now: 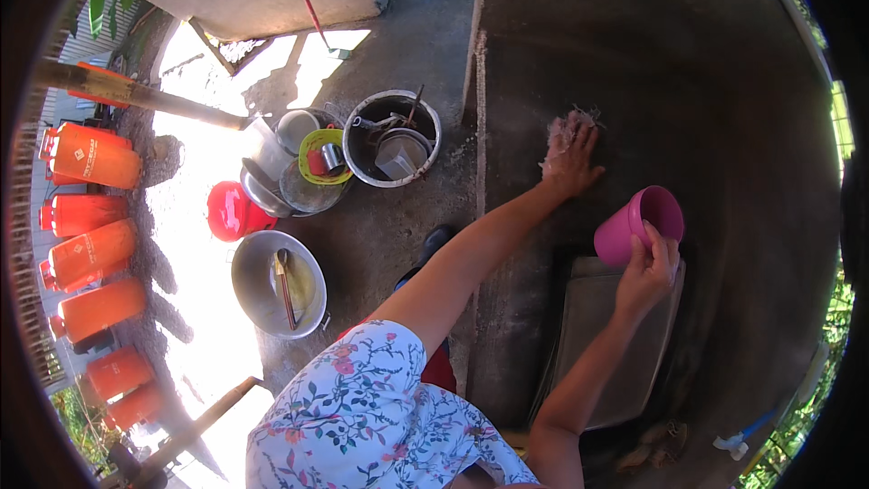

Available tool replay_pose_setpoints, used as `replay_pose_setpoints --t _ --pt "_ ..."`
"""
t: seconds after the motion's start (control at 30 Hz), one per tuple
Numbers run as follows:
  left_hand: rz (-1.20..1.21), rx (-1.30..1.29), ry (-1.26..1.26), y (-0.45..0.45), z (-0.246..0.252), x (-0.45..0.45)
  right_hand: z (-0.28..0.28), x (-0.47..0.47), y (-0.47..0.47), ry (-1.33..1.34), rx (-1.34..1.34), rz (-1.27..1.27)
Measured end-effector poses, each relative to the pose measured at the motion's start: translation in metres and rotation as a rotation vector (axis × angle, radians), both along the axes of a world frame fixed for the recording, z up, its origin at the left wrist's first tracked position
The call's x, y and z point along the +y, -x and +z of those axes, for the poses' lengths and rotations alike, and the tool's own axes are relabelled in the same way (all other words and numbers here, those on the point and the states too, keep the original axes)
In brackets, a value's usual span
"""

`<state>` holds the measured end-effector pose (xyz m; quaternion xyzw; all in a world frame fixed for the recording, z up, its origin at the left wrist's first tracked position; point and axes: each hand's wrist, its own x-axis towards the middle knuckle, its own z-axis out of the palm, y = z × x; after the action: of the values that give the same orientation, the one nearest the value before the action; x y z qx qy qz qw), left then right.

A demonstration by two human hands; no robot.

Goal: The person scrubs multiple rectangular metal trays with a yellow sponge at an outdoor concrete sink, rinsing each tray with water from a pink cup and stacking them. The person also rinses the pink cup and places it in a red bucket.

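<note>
My left hand (pixel 571 161) lies spread on a dark, smooth slab (pixel 543 68), its fingers over a crumpled pale, stringy scrubbing material (pixel 561 132). Whether the fingers grip this material or only press on it cannot be made out. To the right and nearer to me, my right hand (pixel 650 265) grips the rim of a pink plastic cup (pixel 614 234). The cup is tilted, its mouth facing up and right; its contents are not visible. Below it, flat rectangular metal trays (pixel 611 346) lie on the slab, partly hidden by my right forearm.
On the floor at left are a large pot (pixel 349 149) with utensils, a metal basin (pixel 243 285) with a spoon, a yellow-green bowl (pixel 305 173) on stacked pans, and a red bucket (pixel 227 210). Orange gas cylinders (pixel 98 244) stand farther left. Brown scraps (pixel 655 445) lie lower right.
</note>
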<state>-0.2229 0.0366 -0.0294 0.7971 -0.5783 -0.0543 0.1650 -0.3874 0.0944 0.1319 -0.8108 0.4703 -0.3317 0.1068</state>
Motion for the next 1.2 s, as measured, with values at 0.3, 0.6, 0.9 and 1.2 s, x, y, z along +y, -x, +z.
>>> replay_pose_setpoints --t 0.3,0.6,0.9,1.2 --pt "0.717 0.591 0.073 -0.184 -0.073 0.226 -0.008 0.095 -0.132 -0.077 -0.131 0.38" --pt "0.657 1.301 -0.084 -0.233 -0.033 0.389 -0.162 0.246 -0.275 -0.373 0.096 0.62" --pt "0.925 0.794 -0.02 -0.302 -0.13 0.443 -0.393 0.182 -0.338 -1.022 -0.292 -0.072" --pt "0.997 0.837 0.201 -0.321 -0.212 0.435 -0.656 0.118 -0.367 -1.143 0.164 -0.387"
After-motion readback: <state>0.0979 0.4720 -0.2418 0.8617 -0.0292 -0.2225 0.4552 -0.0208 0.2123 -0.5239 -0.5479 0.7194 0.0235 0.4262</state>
